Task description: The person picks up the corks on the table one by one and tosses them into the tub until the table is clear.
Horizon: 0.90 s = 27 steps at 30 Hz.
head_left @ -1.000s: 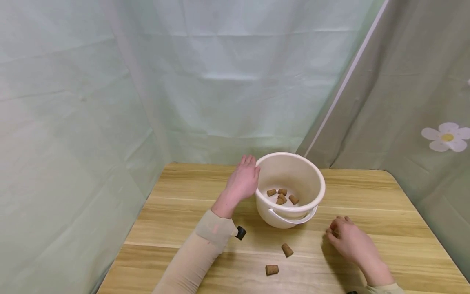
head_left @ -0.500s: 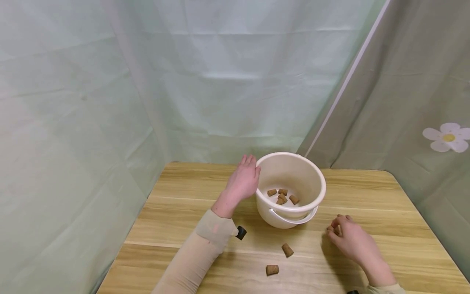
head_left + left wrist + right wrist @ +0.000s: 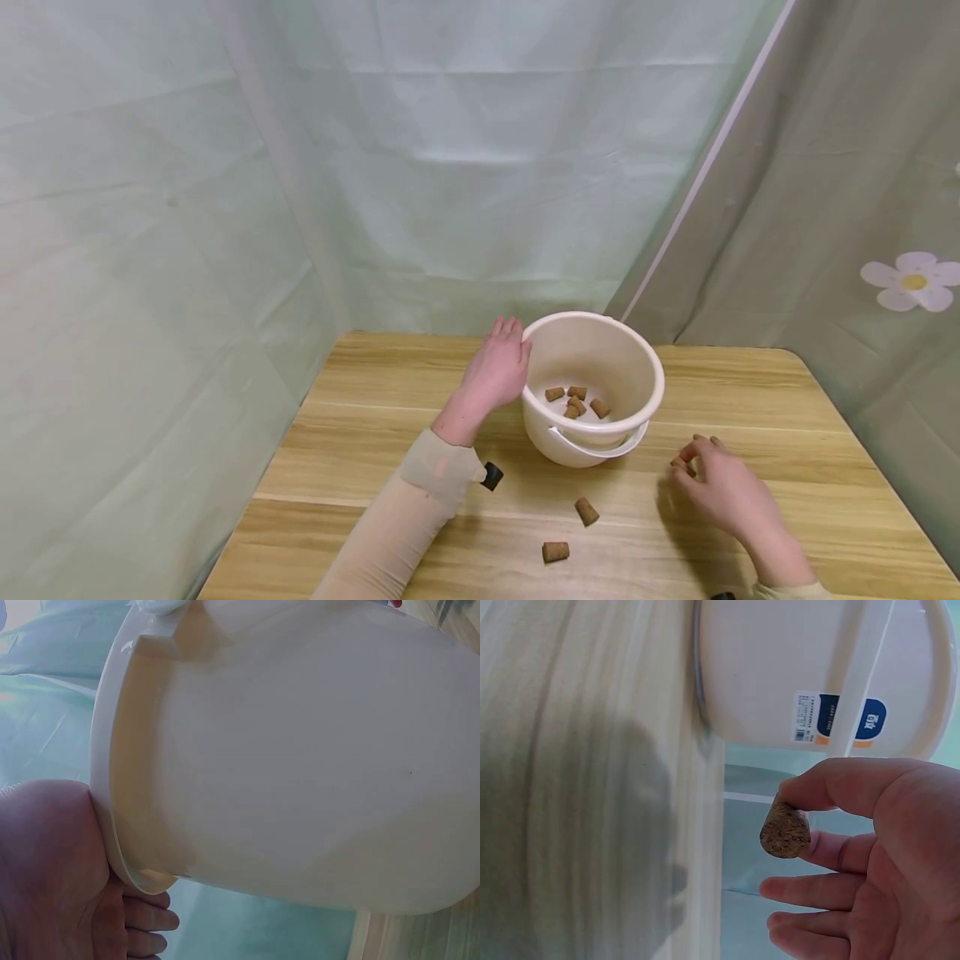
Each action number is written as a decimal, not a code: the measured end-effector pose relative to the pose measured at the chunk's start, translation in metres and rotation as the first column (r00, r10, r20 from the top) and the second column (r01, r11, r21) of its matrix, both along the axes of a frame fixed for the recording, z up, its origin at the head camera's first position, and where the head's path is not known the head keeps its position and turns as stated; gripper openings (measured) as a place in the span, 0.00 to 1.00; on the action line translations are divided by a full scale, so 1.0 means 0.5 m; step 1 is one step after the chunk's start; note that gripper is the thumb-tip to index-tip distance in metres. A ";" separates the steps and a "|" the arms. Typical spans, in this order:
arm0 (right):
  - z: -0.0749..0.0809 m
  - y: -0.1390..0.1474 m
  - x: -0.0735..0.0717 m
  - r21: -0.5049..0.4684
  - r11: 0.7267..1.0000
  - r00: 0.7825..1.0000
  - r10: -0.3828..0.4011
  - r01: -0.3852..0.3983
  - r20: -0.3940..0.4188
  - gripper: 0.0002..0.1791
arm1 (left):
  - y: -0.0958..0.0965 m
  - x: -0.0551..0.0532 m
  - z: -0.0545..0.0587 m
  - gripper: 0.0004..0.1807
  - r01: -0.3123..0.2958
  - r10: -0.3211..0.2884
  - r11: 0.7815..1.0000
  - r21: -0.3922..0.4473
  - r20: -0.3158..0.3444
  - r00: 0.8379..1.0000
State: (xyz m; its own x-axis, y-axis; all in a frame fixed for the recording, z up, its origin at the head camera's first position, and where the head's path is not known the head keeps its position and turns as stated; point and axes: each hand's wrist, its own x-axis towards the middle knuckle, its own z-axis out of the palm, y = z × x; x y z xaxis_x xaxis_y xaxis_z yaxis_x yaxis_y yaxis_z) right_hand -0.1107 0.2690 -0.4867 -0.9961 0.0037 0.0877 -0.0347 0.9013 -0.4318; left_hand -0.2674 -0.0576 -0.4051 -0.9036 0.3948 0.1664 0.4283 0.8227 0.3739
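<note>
A cream plastic bucket [image 3: 547, 425] stands upright on the table with several brown corks [image 3: 577, 392] lying on its bottom. My left hand [image 3: 495, 367] holds the bucket's rim at its left side; in the left wrist view the fingers [image 3: 150, 919] show past the rim edge and the thumb is hidden. To the right of the bucket, my right hand [image 3: 731, 496] pinches a cork [image 3: 785, 831] between thumb and fingertip, just above the table. The other fingers of that hand stand apart from the cork.
Two loose corks lie in front of the bucket, the nearer cork [image 3: 556, 552] and one farther cork [image 3: 587, 511]. The bucket's white handle [image 3: 600, 452] hangs down at its front. Pale curtains [image 3: 480, 183] enclose the wooden table [image 3: 390, 383] at the back and sides.
My right hand has shifted slightly and the cork in its fingertips has turned a little. The left hand, the bucket and the loose corks stay in place.
</note>
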 end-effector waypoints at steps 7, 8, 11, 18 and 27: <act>0.018 0.005 -0.005 0.002 1.000 1.000 -0.010 0.010 -0.011 0.07 | 0.001 -0.001 -0.001 0.31 0.009 -0.009 1.000 -0.002 -0.010 1.000; 0.021 0.007 -0.005 0.000 1.000 1.000 -0.012 0.012 -0.012 0.07 | 0.002 -0.001 -0.001 0.31 0.009 -0.009 1.000 -0.003 -0.011 1.000; 0.029 0.009 -0.007 -0.004 1.000 1.000 -0.023 0.023 -0.018 0.08 | 0.003 -0.002 -0.002 0.31 0.009 -0.009 1.000 -0.008 -0.014 1.000; 0.051 0.005 -0.009 -0.032 0.998 0.998 -0.055 0.054 -0.031 0.11 | 0.004 -0.003 -0.001 0.31 0.011 -0.011 1.000 -0.014 -0.009 1.000; 0.082 0.002 -0.013 -0.057 0.995 0.991 -0.090 0.085 -0.094 0.13 | 0.005 -0.006 0.000 0.31 0.013 -0.014 1.000 -0.009 -0.013 1.000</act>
